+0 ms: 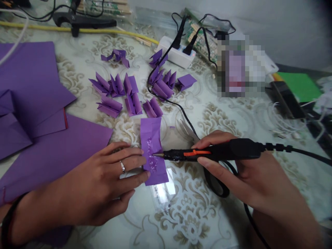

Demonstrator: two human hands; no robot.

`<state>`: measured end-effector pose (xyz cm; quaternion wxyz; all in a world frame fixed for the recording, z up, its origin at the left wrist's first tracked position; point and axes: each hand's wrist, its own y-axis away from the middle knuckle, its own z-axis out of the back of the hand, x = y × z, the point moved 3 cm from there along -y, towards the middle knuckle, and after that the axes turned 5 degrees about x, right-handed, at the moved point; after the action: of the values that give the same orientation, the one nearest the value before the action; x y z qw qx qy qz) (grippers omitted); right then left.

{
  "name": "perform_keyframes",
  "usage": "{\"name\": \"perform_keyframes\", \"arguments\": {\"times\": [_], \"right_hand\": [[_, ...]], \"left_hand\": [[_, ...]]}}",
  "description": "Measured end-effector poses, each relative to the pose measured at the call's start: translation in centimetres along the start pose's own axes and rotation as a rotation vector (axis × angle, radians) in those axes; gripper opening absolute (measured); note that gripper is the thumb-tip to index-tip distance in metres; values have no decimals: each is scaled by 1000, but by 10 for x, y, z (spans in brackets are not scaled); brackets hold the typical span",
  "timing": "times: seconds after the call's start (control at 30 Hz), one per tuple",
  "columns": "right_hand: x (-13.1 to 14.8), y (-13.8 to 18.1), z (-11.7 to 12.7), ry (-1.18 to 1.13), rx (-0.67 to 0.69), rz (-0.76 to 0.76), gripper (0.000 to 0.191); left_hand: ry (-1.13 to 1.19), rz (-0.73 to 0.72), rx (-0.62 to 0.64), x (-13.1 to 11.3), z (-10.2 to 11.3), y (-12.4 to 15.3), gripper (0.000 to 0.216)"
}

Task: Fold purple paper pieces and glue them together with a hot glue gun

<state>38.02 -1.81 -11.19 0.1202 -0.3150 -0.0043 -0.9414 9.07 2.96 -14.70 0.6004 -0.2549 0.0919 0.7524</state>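
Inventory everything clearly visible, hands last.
paper strip: one, purple, centre
pen-shaped tool: one, black-orange, centre
scissors: one, black-handled, beneath tool
folded pieces: about twelve, purple, beyond strip
large sheets: several, purple, left
power strip: one, white, beyond pieces
plugs: two, black, in power strip
clamp: one, black, upper left
cable: one, yellow, upper left
other cables: several, black or white, scattered
sticks: several, tan, upper edge
card: one, green, upper right
phone-like slab: one, black, right
tabletop: one, patterned cream, underneath
left hand: one, on strip
right hand: one, holding tool

the left of the hands point(102, 185) wears a slim silver ring point(122, 167) and dark wristband point(7, 221).
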Motion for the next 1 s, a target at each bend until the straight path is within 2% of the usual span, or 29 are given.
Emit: {"name": "perform_keyframes", "arguments": {"times": [0.4,0.67,1.0], "right_hand": [[5,-2,5,3,74,39,10],[6,-1,6,-37,111,-19,8],[8,-4,2,-19,72,-28,6]], "left_hand": [[2,-3,1,0,1,0,34],[-8,-4,-5,0,-1,0,33],[4,-4,15,0,2,0,36]]}}
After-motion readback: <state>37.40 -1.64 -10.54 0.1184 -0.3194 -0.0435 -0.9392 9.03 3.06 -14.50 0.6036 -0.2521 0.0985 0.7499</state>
